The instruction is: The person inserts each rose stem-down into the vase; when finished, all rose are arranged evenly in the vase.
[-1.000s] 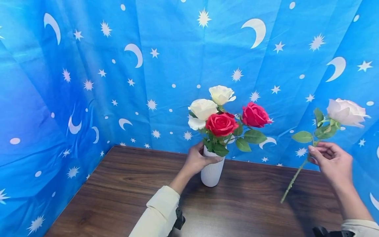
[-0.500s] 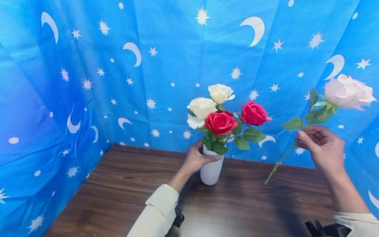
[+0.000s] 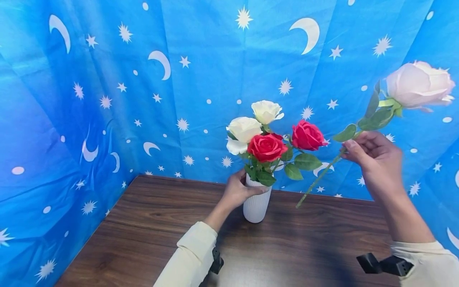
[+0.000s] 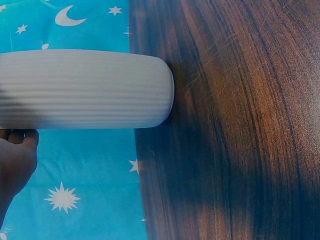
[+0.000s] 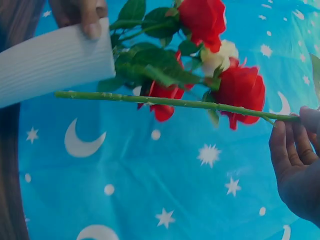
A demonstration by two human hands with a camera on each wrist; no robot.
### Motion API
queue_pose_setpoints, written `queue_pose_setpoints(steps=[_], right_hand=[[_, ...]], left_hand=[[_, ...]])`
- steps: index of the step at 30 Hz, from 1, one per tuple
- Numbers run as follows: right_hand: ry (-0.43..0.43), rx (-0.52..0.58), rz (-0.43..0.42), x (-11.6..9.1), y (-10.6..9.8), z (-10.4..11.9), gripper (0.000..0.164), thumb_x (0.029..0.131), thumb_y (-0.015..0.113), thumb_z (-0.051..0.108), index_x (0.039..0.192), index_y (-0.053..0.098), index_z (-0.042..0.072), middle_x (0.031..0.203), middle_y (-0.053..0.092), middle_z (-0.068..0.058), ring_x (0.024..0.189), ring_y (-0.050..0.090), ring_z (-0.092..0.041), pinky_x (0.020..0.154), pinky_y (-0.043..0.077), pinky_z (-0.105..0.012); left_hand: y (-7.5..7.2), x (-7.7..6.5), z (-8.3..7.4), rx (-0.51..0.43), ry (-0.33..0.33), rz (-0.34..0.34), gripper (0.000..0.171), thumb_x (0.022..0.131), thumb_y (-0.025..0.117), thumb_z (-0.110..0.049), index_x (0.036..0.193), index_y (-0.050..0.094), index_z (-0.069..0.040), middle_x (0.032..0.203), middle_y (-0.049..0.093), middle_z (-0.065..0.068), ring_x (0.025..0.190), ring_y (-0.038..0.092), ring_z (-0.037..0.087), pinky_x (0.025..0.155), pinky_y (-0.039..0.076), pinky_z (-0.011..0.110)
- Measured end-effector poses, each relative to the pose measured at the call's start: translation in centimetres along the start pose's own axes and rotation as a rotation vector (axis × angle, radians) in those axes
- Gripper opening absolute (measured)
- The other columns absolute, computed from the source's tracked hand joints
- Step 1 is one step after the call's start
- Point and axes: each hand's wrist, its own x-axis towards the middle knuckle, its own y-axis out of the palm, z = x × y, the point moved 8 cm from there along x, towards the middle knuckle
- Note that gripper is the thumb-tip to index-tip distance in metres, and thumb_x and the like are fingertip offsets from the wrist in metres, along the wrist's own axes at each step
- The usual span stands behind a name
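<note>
A ribbed white vase (image 3: 256, 205) stands on the table, and my left hand (image 3: 238, 190) grips it near the rim, thumb across the front. In it are white roses (image 3: 245, 130) and red roses (image 3: 268, 147) with green leaves; one red rose (image 3: 307, 135) leans out to the right. My right hand (image 3: 380, 159) pinches the stem of a pale pink rose (image 3: 417, 85) in the air, right of the vase. That stem slants down and left, its cut end apart from the vase. In the right wrist view, the green stem (image 5: 175, 102) crosses in front of the roses.
The dark wooden table (image 3: 143, 231) runs back to a blue cloth (image 3: 215, 59) with white moons and stars, which hangs behind and at both sides. Black wrist devices (image 3: 385, 265) sit at the cream sleeves.
My right hand has moved left and up with the pale pink rose, bringing the stem's end nearer the vase. My left hand stays on the vase.
</note>
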Motion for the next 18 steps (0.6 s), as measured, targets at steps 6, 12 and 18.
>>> queue_pose_setpoints(steps=[6,12,18], right_hand=[[-0.041,0.011,-0.033,0.7,2.0,1.3,0.014,0.092,0.063,-0.011,0.093,0.068,0.002,0.083,0.078,-0.003,0.075,0.076,-0.01,0.07,0.062,-0.02],[-0.107,-0.014,-0.006,1.7,4.2,2.3,0.015,0.091,0.064,-0.012,0.093,0.07,0.002,0.083,0.078,-0.004,0.075,0.075,-0.011,0.07,0.062,-0.021],[-0.125,-0.017,-0.027,2.4,5.2,2.5,0.017,0.091,0.065,-0.011,0.093,0.07,0.005,0.084,0.079,-0.003,0.075,0.076,-0.01,0.072,0.062,-0.021]], left_hand=[[0.0,-0.1,-0.2,-0.004,0.014,0.001,0.063,0.079,0.088,-0.024,0.136,0.061,-0.018,0.138,0.068,0.001,0.129,0.064,0.021,0.109,0.053,0.043],[-0.1,-0.2,-0.3,-0.006,0.021,-0.002,0.062,0.079,0.088,-0.022,0.135,0.061,-0.016,0.136,0.069,0.004,0.127,0.066,0.022,0.107,0.054,0.042],[0.0,-0.2,-0.3,-0.011,0.013,0.0,0.062,0.079,0.088,-0.022,0.134,0.062,-0.016,0.135,0.07,0.004,0.125,0.067,0.022,0.105,0.055,0.041]])
